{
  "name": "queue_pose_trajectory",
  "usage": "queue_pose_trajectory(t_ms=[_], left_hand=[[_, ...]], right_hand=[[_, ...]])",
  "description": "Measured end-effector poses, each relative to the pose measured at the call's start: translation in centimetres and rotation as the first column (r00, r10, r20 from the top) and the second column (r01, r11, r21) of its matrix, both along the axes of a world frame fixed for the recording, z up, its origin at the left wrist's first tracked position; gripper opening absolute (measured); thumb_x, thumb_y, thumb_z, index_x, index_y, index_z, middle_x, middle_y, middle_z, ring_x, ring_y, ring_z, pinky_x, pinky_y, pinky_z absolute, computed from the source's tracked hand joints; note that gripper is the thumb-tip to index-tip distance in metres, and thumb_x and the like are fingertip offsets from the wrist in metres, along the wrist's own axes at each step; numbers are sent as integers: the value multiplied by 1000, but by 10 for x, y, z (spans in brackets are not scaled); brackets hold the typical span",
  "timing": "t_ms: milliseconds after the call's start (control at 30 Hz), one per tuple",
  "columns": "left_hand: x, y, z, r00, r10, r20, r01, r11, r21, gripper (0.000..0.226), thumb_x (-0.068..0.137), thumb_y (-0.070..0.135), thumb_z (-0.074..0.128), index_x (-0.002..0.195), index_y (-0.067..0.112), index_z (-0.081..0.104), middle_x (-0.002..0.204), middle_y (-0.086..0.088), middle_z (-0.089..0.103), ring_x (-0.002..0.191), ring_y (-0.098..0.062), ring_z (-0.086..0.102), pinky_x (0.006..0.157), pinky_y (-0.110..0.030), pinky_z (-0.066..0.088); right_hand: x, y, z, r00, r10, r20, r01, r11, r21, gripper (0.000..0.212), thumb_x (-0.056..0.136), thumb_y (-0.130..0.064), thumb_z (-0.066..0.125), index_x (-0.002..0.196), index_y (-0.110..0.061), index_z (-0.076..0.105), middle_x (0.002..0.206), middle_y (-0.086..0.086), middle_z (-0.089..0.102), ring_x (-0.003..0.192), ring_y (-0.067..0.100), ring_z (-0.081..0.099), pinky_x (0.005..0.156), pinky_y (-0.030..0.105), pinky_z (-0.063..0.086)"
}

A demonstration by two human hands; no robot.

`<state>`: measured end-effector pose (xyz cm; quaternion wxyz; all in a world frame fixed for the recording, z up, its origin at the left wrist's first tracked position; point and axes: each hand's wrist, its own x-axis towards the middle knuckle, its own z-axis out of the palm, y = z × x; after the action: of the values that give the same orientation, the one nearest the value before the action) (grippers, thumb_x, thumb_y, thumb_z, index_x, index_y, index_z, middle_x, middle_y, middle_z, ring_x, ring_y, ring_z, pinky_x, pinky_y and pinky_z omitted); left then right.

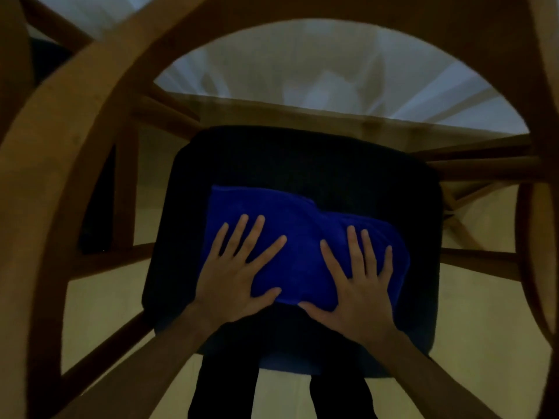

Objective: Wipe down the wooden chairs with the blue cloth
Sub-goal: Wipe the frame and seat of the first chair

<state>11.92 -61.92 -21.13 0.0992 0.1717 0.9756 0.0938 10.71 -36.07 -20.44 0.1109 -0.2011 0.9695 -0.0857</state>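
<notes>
A blue cloth (299, 237) lies folded on the dark seat cushion (296, 158) of a wooden chair. My left hand (239, 267) rests flat on the cloth's left part with its fingers spread and straight. On the right part my right hand (357, 282) lies flat the same way, its thumb at the cloth's near edge. The chair's curved wooden backrest (99, 74) arches around the whole view. Wooden rails and legs (481, 261) run out from under the seat on both sides.
A pale table top (302, 113) with a wooden edge stands just beyond the seat. Pale floor (99, 300) shows between the chair's rails. My dark-clad legs (223, 385) stand below the seat's near edge. The scene is dim.
</notes>
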Motion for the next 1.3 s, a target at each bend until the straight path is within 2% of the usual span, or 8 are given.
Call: queue_pose_trajectory(t_ms=[300,533,700,800,867,1067,1200,1300], left_hand=[[-24,-3,10,1000,-17,9,17,1000,-23,83,84,73,38,153,32,20,162,-11,8,148,-33,7,116,-58,12],[-35,-20,16,974,-219,59,222,973,-60,84,84,67,45,154,33,14,162,-8,5,149,-32,4,115,-62,9],[-53,-19,31,969,-246,-20,240,960,-142,70,87,46,53,150,24,32,141,-9,51,126,-30,50,104,-53,35],[-79,-18,40,978,-199,-67,188,972,-140,66,87,46,56,142,12,46,114,-10,60,101,-28,58,92,-48,43],[-91,-20,45,989,-143,-43,139,986,-92,58,87,45,60,131,9,56,120,-13,57,105,-29,56,90,-46,45],[-133,-45,64,971,-10,238,0,999,44,73,80,55,63,137,14,43,111,-3,62,93,-21,59,80,-39,47],[-156,-63,74,892,186,412,-253,961,113,49,81,27,70,120,16,41,105,-6,60,91,-24,60,73,-44,54],[-169,-76,77,812,420,406,-518,838,169,36,85,13,67,115,14,47,109,-8,59,95,-22,58,77,-42,52]], right_hand=[[-26,3,2,993,111,-34,-111,994,8,81,90,-75,38,151,-23,35,161,16,20,148,37,18,112,68,14],[-37,1,6,990,144,-4,-144,988,-49,71,94,-67,40,150,-23,38,161,12,22,149,32,18,114,65,14],[-57,1,19,950,302,74,-300,953,-46,67,91,-61,52,144,-21,48,157,16,31,145,35,28,112,67,21],[-83,-9,27,947,321,4,-317,936,-152,41,86,-23,75,124,-12,65,135,19,56,122,39,55,103,63,40],[-110,-19,36,960,280,-4,-273,936,-222,40,86,-10,72,126,-9,64,128,20,59,110,40,59,97,60,45],[-184,-66,53,962,263,79,-237,941,-241,70,93,-13,58,154,-20,25,137,9,52,118,31,48,93,48,43],[-213,-96,52,946,314,85,-284,923,-260,55,95,-11,55,147,-17,39,142,6,49,124,30,45,102,47,38],[-240,-124,53,942,329,73,-288,898,-333,44,96,-6,51,138,-17,53,138,6,53,124,29,46,106,46,37]])
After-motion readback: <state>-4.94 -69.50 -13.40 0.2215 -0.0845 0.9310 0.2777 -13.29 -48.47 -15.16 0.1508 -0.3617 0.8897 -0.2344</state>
